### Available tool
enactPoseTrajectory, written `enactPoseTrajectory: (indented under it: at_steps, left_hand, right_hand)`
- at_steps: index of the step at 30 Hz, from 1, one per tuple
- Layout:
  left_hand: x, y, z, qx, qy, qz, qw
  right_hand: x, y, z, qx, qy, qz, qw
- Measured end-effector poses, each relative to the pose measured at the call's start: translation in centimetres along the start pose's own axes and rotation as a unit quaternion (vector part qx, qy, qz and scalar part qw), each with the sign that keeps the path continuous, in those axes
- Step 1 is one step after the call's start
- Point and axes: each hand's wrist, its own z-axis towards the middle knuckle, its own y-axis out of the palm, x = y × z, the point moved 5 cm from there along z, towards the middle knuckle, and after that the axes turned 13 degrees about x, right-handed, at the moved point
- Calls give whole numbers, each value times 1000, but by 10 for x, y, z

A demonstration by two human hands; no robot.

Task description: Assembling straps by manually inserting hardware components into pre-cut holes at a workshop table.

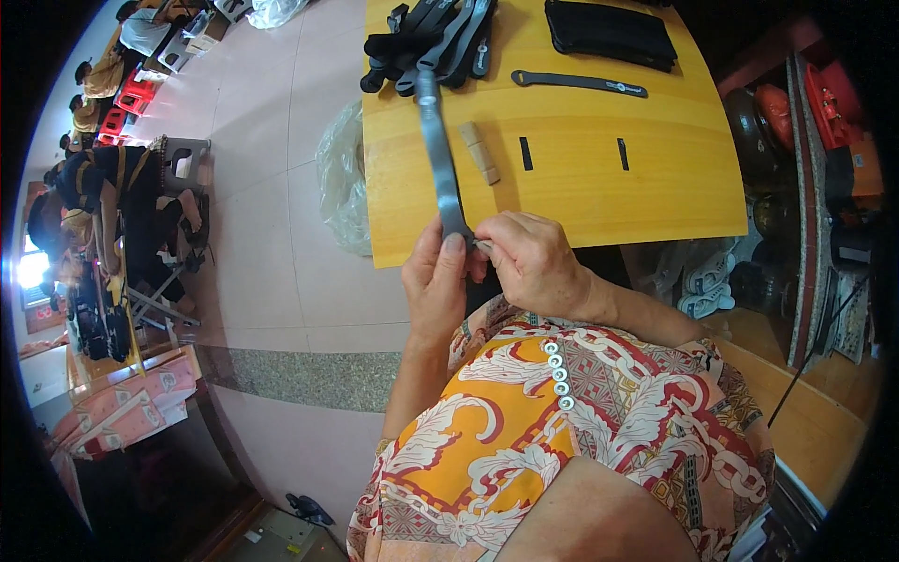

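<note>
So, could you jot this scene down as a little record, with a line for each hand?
Left hand: holding the near end of a grey strap
Right hand: fingertips pinching at that same end
Table: yellow top
On it: pile of dark straps, single dark strap, black pouch, small tan piece

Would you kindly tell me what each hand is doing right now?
Left hand: closed, holding the grey strap.
Right hand: closed, pinching at the strap's near end.

left hand (436,279) holds a grey strap (438,155) while right hand (536,260) seemingly pinches its near end.
</note>
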Motion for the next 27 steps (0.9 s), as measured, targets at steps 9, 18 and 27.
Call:
enactPoseTrajectory:
  at_steps: [9,18,27]
  left_hand:
    - [-1,-1,5,34,138,48,989]
    - [1,-16,7,24,117,47,992]
    - [4,-25,8,-36,-107,-189,975]
  right_hand:
    - [4,15,3,50,27,-32,998]
    - [10,27,15,7,3,-17,1000]
    - [1,35,18,-26,-85,28,996]
